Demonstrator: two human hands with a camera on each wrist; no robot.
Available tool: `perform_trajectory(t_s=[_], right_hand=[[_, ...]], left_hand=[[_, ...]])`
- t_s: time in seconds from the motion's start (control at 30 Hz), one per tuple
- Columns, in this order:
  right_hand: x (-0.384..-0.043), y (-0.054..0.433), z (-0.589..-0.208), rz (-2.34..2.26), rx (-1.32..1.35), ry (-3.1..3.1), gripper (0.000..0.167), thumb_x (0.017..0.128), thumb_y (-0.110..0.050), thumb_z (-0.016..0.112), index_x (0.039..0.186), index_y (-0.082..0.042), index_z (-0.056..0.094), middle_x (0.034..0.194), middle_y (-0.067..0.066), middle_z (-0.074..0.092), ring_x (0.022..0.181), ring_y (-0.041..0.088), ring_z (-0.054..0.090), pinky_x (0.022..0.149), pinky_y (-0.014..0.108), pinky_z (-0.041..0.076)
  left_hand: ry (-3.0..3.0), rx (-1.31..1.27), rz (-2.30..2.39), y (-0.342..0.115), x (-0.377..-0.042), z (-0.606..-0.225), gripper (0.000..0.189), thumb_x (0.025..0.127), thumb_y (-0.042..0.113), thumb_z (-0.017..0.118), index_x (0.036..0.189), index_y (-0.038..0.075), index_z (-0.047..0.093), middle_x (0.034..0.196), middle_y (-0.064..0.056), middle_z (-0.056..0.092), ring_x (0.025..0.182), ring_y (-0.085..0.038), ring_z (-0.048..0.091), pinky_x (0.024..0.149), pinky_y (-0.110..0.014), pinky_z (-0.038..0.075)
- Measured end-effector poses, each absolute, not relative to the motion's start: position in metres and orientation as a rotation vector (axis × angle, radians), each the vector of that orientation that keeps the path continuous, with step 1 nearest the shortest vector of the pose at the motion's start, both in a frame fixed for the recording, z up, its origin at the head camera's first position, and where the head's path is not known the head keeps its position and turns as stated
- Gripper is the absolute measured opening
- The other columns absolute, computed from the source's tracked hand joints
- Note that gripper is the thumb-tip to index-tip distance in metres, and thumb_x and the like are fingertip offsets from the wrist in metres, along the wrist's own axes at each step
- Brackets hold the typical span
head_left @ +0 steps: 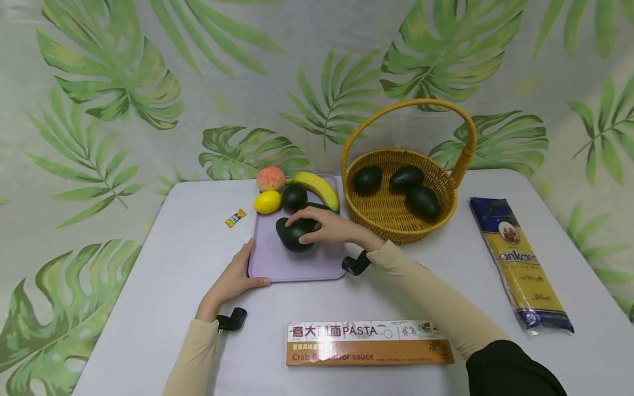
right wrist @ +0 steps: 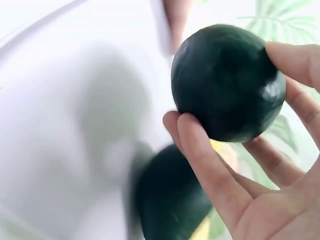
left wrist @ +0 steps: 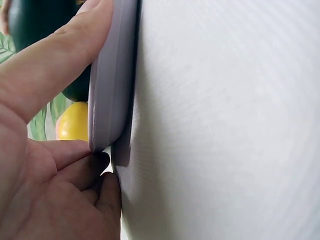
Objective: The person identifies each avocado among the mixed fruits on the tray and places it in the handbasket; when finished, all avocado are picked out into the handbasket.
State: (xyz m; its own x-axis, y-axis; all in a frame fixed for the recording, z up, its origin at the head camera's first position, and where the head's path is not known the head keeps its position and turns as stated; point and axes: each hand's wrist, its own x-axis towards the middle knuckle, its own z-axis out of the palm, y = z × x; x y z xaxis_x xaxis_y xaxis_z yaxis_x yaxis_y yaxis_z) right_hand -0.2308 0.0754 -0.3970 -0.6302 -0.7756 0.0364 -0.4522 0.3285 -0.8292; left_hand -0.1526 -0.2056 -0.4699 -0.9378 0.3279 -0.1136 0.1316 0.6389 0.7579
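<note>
My right hand [head_left: 327, 226] holds a dark green avocado [head_left: 292, 237] over a lilac tray [head_left: 297, 269]. The right wrist view shows fingers and thumb around this avocado [right wrist: 227, 82], apart from another avocado [right wrist: 172, 200] lower down. At the tray's near left corner my left hand [head_left: 235, 281] grips the edge, thumb along the near side and fingers by the left side. Farther back on the tray are a second avocado [head_left: 294, 197], a lemon [head_left: 267, 202], a peach [head_left: 271, 179] and a banana [head_left: 319, 188]. One more avocado [head_left: 322, 207] is partly hidden behind my right hand.
A wicker basket [head_left: 391, 234] with a tall handle stands right of the tray, holding three avocados [head_left: 422, 202]. A pasta bag [head_left: 520, 264] lies at the far right, a pasta box [head_left: 369, 344] in front. A small wrapped sweet [head_left: 235, 218] sits left of the tray.
</note>
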Motion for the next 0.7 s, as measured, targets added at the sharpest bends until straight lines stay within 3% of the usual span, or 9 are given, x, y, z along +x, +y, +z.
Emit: perform_trajectory(t_s=[0.4,0.7], right_hand=[[-0.228,0.182,-0.354,-1.510,-0.782,2.221,0.043,0.094,-0.022,0.063,0.134,-0.017,0.053,0.141,0.002,0.042,0.121,0.026,0.044,0.093,0.046,0.043],[-0.237,0.244,-0.365,-1.532,-0.514,2.301,0.050,0.095,-0.023,0.061,0.141,-0.016,0.045,0.149,0.007,0.028,0.117,0.033,0.050,0.093,0.056,0.043]], left_hand=[[2.636,0.405,1.210,-0.205,-0.152,-0.470,0.111,0.076,0.033,0.081,0.149,-0.008,0.008,0.153,-0.031,0.010,0.140,-0.045,0.010,0.110,-0.058,0.014],[2.613,0.358,1.175,-0.205,-0.153,-0.470,0.110,0.078,0.030,0.081,0.150,-0.008,0.006,0.155,-0.028,0.008,0.141,-0.042,0.007,0.112,-0.055,0.012]])
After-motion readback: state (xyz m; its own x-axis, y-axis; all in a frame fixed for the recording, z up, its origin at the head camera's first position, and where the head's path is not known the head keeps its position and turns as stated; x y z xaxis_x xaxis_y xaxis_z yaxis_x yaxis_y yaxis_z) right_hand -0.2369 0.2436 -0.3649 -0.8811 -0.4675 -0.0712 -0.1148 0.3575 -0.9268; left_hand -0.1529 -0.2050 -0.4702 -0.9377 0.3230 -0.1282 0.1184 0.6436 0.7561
